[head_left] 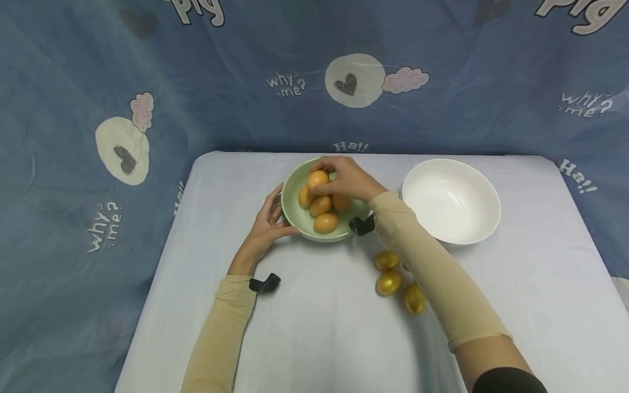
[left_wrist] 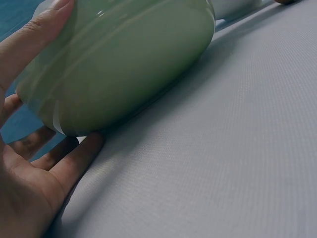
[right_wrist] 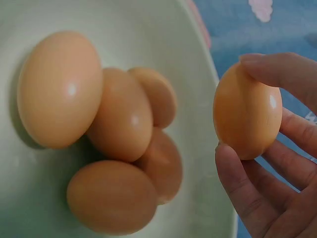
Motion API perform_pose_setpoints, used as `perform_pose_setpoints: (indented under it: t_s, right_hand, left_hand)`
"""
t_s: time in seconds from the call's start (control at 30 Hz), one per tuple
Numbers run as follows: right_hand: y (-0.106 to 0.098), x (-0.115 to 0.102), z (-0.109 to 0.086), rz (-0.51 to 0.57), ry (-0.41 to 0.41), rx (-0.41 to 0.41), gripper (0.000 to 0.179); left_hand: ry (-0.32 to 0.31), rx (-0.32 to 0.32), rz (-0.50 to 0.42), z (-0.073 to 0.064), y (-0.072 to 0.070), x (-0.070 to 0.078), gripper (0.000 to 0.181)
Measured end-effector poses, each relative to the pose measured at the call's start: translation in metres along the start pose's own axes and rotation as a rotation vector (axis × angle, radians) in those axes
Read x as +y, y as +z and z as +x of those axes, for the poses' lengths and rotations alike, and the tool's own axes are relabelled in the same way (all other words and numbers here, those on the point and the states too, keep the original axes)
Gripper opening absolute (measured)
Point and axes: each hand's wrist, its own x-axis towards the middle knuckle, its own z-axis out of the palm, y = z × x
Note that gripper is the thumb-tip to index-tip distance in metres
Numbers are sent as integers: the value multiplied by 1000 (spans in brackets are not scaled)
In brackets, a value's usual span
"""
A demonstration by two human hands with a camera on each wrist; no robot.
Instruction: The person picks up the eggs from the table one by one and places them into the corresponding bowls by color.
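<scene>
My left hand (head_left: 267,225) grips the side of the light green bowl (head_left: 293,177), thumb and fingers spread round its outer wall. In the left wrist view the fingertips (left_wrist: 91,144) touch the bowl's lower side. Several brown eggs (right_wrist: 60,89) lie together inside it. Over the bowl's far part, my right hand (head_left: 346,177) pinches one brown egg (right_wrist: 247,109) between thumb and fingertips. In the right wrist view this egg is apart from the others and overlaps the background beyond the rim.
A white bowl (head_left: 452,202) stands to the right, beyond my right forearm. Several shiny golden eggs (head_left: 389,283) lie on the white-covered table (head_left: 314,327) beside that forearm, which partly hides one. A blue printed cloth (head_left: 236,109) hangs behind the table.
</scene>
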Motion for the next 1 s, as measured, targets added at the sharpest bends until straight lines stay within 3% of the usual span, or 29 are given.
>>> perform_pose_setpoints:
  t_s: [0.33, 0.77, 1.0]
  right_hand:
    - [6, 17, 19, -25, 65, -29, 46]
    - [16, 15, 38, -198, 171, -63, 38]
    - [21, 15, 43, -338, 213, -113, 42]
  left_hand:
    - [-3, 2, 8, 0, 1, 2, 112]
    - [-7, 8, 1, 2, 0, -1, 112]
    - [-4, 15, 0, 4, -6, -12, 115]
